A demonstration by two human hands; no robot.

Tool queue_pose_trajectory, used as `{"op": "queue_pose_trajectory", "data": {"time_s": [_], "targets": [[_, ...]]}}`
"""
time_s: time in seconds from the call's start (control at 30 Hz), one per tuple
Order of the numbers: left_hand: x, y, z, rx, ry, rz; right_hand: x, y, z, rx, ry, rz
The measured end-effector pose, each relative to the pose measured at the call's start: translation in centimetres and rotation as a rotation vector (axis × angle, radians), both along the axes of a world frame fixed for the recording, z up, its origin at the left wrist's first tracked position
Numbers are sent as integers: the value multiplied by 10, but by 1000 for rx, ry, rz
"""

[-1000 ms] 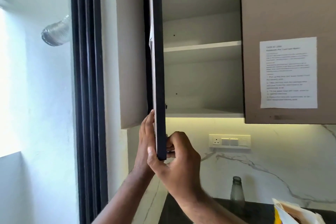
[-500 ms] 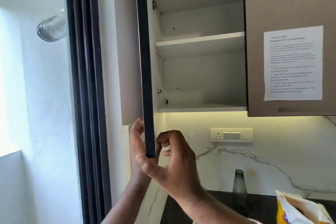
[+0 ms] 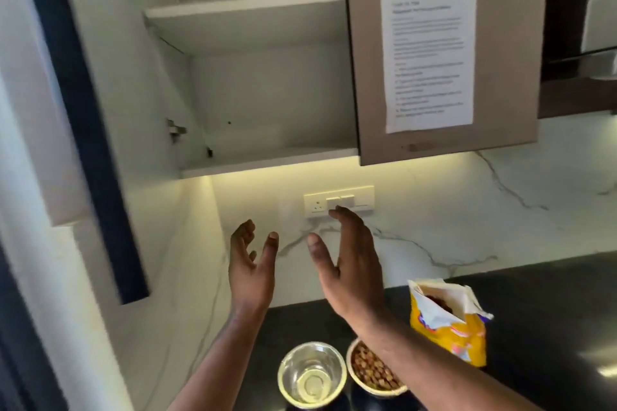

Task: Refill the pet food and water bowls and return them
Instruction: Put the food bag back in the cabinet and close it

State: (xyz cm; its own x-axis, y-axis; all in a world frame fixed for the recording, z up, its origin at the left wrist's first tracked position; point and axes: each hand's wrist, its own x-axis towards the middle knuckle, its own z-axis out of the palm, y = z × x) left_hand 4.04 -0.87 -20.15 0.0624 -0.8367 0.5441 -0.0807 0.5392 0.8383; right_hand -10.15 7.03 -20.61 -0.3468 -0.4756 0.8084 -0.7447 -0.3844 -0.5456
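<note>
Below the raised hands, on the dark counter [image 3: 551, 304]: two bowls side by side, touching or nearly so. Under the left wrist, the water bowl [image 3: 312, 374], pale-rimmed, clear liquid inside. Under the right forearm, the food bowl [image 3: 370, 372], filled with brown kibble, its right part hidden by the arm. Right of the right hand [image 3: 354, 264], just beyond the forearm, an open yellow pet food bag [image 3: 447, 327] standing upright on the counter, top torn wide, dark pieces visible inside.

Both hands lifted in mid-air, palms facing each other, apart, grasping nothing. Left hand [image 3: 250, 264] released, fingers loosely spread and slightly bent. Right hand likewise released, fingers straight and together, thumb spread toward the left hand.

Above the hands, an open wall cabinet [image 3: 267, 93] with bare white shelves. Left of the left hand, the swung-out cabinet door [image 3: 86, 117], seen edge-on, dark-edged, blurred. Above and right of the right hand, a closed brown cabinet door [image 3: 367, 43] carrying a printed sheet [image 3: 429, 57], text too blurred to read. Just behind the right fingertips, a white socket and switch plate [image 3: 339, 201] on the marble backsplash [image 3: 467, 227], lit from under the cabinet.
</note>
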Motion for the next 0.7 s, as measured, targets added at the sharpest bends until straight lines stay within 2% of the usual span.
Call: {"op": "queue_pose_trajectory", "data": {"time_s": [0.07,0.17,0.33,0.57,0.7], "targets": [[-25,-10,-15,7,-72,-32,-37,-4,-20,61,-29,-69],[-73,-29,-57,83,-173,-205,-94,-4,-60,143,-112,-143],[-160,-47,-134,335,-369,-511,-181,4,-135,309,-252,-245],[-258,-82,-224,572,-601,-664,-272,21,-237,476,-348,-338],[-295,-104,-256,693,-748,-727,-314,15,-279,610,-460,-294]]}}
